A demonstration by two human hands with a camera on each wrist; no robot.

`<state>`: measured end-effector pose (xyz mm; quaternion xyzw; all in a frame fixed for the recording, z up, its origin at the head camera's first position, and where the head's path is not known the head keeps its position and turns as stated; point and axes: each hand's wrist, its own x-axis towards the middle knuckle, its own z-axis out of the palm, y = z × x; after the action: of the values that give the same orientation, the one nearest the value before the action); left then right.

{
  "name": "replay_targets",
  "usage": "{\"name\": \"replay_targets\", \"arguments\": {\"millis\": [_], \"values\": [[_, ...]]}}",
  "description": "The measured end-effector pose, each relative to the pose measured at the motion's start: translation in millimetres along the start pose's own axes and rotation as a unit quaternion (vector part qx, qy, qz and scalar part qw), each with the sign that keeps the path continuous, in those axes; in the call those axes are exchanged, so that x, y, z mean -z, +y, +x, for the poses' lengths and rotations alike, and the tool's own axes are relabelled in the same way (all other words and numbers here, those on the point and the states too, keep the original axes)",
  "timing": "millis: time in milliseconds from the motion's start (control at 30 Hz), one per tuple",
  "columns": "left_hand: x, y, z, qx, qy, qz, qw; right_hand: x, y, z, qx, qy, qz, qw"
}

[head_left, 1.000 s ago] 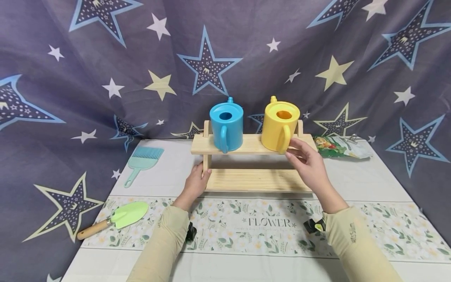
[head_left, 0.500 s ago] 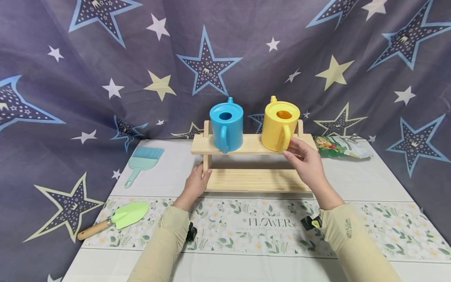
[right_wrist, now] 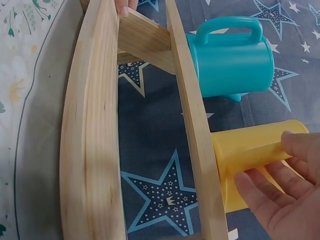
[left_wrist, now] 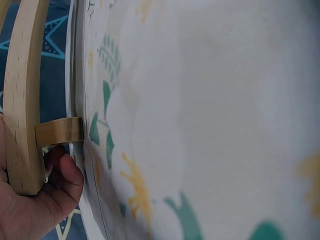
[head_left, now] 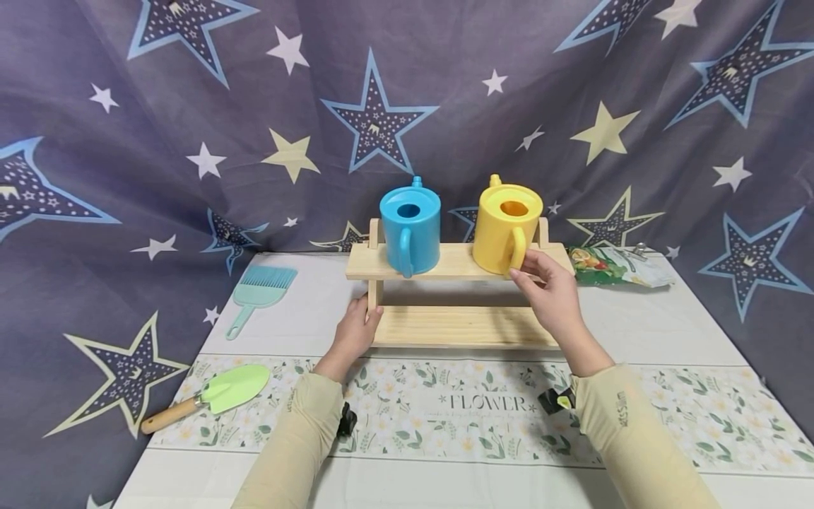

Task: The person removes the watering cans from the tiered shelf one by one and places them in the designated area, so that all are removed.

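A two-tier wooden shelf (head_left: 458,326) stands toward the back of the table. On its top board sit a blue watering can (head_left: 425,237) and, to the right, a yellow watering can (head_left: 491,233), both upright with handles facing me. My left hand (head_left: 354,331) grips the left end of the lower board by its post; in the left wrist view, fingers curl around the board end (left_wrist: 22,100). My right hand (head_left: 556,297) is at the yellow can's handle (right_wrist: 260,152), thumb on one side and fingers on the other, pinching it. Part of those fingers is hidden in the head view.
To the left lie a mint brush-like tool (head_left: 257,293) and a green trowel (head_left: 235,387) with a wooden handle. A printed green-and-white bag (head_left: 620,267) with a clip lies behind the shelf's right end. A starry curtain (head_left: 445,85) closes off the back and sides.
My right hand has shifted slightly left, its thumb coming in against the yellow watering can's handle. My left hand keeps its grip on the shelf; both cans stay in place.
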<state>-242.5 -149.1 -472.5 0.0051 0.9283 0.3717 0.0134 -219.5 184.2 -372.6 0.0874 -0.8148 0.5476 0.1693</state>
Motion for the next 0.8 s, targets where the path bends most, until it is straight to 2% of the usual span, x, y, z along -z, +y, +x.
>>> {"name": "replay_targets", "arguments": {"millis": [200, 800], "values": [[0.0, 0.2, 0.1, 0.003, 0.000, -0.001, 1.0000, -1.7, -2.0, 1.4, -0.001, 0.007, -0.018, 0.9998], [-0.5, 0.7, 0.2, 0.006, 0.008, 0.002, 0.9999, -4.2, -2.4, 1.6, 0.036, 0.013, -0.059, 0.9975]]}}
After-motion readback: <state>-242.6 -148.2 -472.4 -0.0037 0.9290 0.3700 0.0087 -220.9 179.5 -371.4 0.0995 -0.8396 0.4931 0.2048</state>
